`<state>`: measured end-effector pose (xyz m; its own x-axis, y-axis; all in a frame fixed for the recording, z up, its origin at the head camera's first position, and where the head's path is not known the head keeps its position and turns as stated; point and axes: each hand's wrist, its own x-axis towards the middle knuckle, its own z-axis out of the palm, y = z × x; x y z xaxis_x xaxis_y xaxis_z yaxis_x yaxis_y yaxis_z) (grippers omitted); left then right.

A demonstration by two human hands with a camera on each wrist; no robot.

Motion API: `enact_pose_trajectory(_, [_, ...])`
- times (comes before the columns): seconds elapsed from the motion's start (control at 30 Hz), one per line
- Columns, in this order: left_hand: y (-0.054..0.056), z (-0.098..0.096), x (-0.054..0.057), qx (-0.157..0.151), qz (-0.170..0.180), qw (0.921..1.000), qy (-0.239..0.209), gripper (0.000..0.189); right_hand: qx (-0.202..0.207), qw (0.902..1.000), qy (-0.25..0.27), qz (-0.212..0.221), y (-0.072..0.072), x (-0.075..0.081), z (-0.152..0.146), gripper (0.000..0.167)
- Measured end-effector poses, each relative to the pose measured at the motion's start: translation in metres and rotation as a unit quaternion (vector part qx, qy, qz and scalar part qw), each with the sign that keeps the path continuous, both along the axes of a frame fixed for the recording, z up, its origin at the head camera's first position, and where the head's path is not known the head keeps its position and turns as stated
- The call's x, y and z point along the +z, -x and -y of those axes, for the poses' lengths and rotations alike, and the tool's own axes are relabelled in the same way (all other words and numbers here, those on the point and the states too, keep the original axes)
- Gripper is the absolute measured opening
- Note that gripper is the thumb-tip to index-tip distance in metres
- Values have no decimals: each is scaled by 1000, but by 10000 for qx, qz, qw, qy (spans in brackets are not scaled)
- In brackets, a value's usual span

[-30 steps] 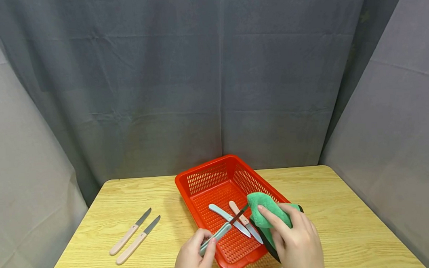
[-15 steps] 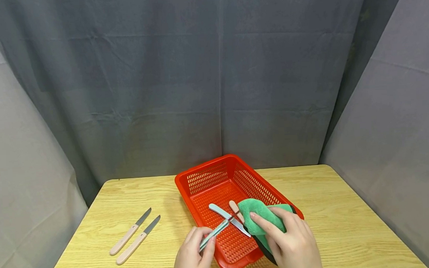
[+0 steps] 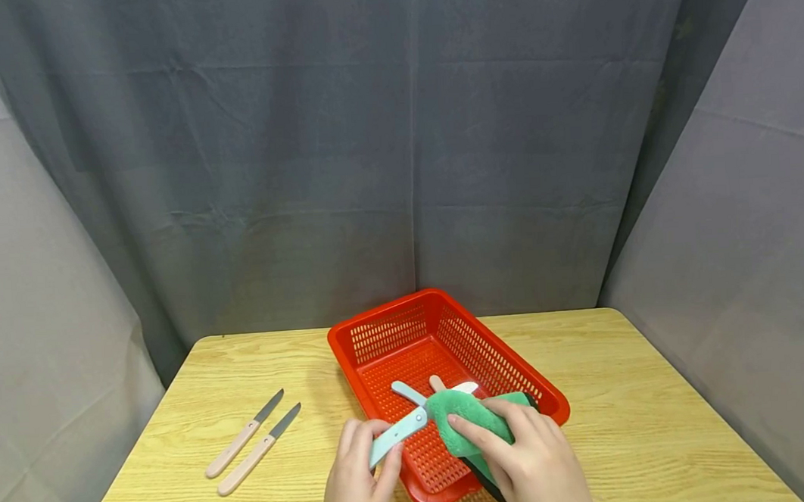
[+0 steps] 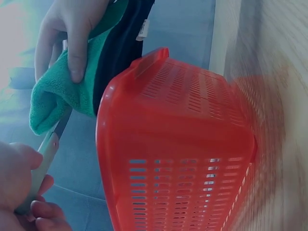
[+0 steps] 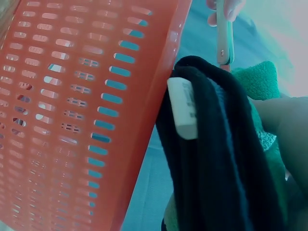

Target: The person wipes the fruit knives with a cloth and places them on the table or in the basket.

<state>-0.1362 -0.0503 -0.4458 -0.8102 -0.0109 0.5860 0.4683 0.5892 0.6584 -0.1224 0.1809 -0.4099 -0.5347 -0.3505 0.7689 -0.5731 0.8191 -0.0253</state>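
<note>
My left hand (image 3: 359,469) grips the pale blue-green handle of a knife (image 3: 401,434) over the near end of a red plastic basket (image 3: 449,497). My right hand (image 3: 538,452) holds a folded green cloth (image 3: 469,423) around the knife's blade, right up against the handle. Beyond the cloth, a bright blade tip sticks out; the middle of the blade is hidden. The cloth has a dark border, and its white tag (image 5: 183,108) shows in the right wrist view. Inside the basket lie a light-blue-handled knife (image 3: 406,391) and a pink-handled knife (image 3: 437,383), both partly covered by the cloth.
Two pink-handled knives (image 3: 231,449) (image 3: 249,464) lie side by side on the wooden table (image 3: 160,461), left of the basket. A grey curtain (image 3: 289,173) hangs behind the table, with lighter cloth at both sides.
The right hand has slid the cloth left along the blade to the handle. The knife has rolled, so its handle's flat side now faces up. The left hand stays nearly in place.
</note>
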Motion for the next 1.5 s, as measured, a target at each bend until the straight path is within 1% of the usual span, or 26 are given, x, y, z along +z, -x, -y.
enact_pose_trajectory(0.13, [0,0,1,30,-144,9999,66,28,-53,10000,-40,47,-1,0,1,48])
enact_pose_trajectory(0.33, [-2,-1,3,-240,-391,9989,58,29,-170,9998,-7,108,-2,1,0,49])
enact_pose_trajectory(0.47, [-1,-1,2,-280,-564,9980,56,30,-298,9995,70,86,0,2,-2,49])
enact_pose_trajectory(0.5, [-1,-1,2,-281,-582,9979,48,30,-333,9994,84,67,1,2,-3,48])
enact_pose_trajectory(0.57, [-2,0,3,-287,-578,9979,34,30,-399,9991,116,62,2,2,-5,33])
enact_pose_trajectory(0.6, [-2,0,3,-295,-573,9979,29,30,-441,9989,135,36,2,2,-6,30])
enact_pose_trajectory(0.63, [-2,0,4,-296,-568,9979,25,30,-486,9987,160,7,3,2,-7,34])
enact_pose_trajectory(0.73, [-2,-1,4,-290,-564,9980,22,30,-633,9976,278,-108,4,1,-9,66])
enact_pose_trajectory(0.77, [-2,-1,4,-282,-555,9981,14,30,-700,9968,335,-185,4,0,-9,71])
enact_pose_trajectory(0.87, [-2,0,4,-254,-435,9987,-9,31,-874,9942,518,-360,4,0,-11,71])
enact_pose_trajectory(0.97, [-2,0,4,-235,-142,9996,-46,31,-1030,9915,674,-413,3,1,-11,74])
enact_pose_trajectory(1.1, [-1,2,6,-229,243,9994,-33,29,-1145,9900,742,-370,1,2,-11,79])
enact_pose_trajectory(1.23, [0,4,7,-242,386,9990,-12,27,-1151,9894,804,-381,1,3,-11,80])
enact_pose_trajectory(1.37, [2,6,10,-336,485,9982,-60,26,-1140,9891,841,-413,1,3,-11,80])
enact_pose_trajectory(1.5, [5,10,15,-421,512,9978,71,26,-1142,9888,857,-440,1,2,-11,79])
